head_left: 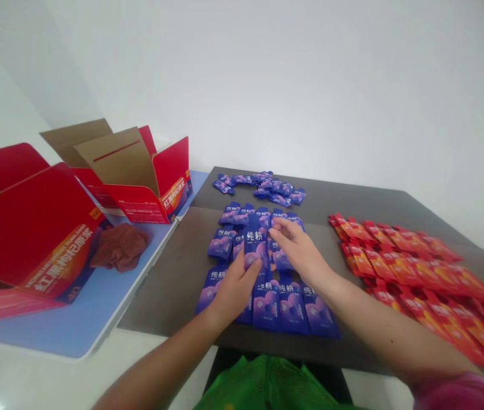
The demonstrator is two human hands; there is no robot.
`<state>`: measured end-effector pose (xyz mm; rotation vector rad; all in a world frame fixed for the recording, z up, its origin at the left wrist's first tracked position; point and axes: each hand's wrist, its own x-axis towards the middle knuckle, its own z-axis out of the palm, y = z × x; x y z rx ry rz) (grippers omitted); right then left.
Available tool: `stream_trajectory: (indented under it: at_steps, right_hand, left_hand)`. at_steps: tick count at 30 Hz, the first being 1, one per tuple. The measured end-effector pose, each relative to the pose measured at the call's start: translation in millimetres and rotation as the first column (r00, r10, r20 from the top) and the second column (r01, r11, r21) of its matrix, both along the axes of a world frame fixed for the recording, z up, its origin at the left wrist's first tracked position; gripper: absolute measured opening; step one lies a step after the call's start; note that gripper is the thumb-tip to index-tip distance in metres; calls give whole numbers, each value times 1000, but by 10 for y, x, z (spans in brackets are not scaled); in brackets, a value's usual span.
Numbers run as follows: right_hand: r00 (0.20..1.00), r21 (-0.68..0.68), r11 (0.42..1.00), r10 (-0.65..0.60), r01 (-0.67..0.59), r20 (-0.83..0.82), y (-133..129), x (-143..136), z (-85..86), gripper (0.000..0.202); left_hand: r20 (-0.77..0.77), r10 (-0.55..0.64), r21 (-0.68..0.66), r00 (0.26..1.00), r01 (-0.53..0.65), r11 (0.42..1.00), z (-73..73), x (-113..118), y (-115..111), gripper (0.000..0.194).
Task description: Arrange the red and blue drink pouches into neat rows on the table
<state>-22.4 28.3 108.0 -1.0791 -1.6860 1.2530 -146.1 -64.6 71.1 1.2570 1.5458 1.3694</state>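
A purple pouch (255,242) with white lettering is raised above the rows, and my left hand (237,285) is closed around its lower part. Close to that pouch's right edge is my right hand (295,245), fingers bent and slightly apart with nothing visible between them; whether its thumb touches the pouch I cannot tell. Several more purple pouches (292,307) lie in overlapping rows on the dark table (163,290) under and around both hands. The pouches directly beneath my hands are partly hidden.
Farther back on the table is a loose pile of purple pouches (274,187). Rows of red-orange pouches (417,267) lie at the right. To the left, a blue-topped table (83,336) carries open red cartons (139,196) and a crumpled brown cloth (122,246).
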Motion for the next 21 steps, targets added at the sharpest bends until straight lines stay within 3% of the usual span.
stream_trajectory:
  at_steps: [3,5,9,12,13,17,21]
  right_hand:
    - [988,-289,945,135,-153,-80,-18,58,-139,34]
    - [975,-374,903,164,-209,-148,-11,91,-192,36]
    - [983,-359,931,-8,-58,-181,245,216,-260,44]
    - [985,-348,936,-108,55,-136,552,309,-366,46]
    - [988,-340,937,-124,85,-95,635,320,-416,45]
    - [988,-297,945,-104,135,118,783,242,-621,38]
    - [979,-294,950,-51,109,198,784,92,-760,34]
  left_hand:
    - [16,-83,23,996,82,996,57,12,-76,44]
    - [-122,-95,42,988,101,994,85,-14,-85,43]
    - [-428,-3,82,904,43,996,66,-342,33,39]
    - [-534,156,172,831,-73,982,-89,-723,225,37]
    - [-556,157,175,816,-69,982,-170,-828,294,38]
    - [-609,-23,93,793,100,991,-500,-1016,475,40]
    - [-724,-135,-9,677,187,982,-605,-988,455,40]
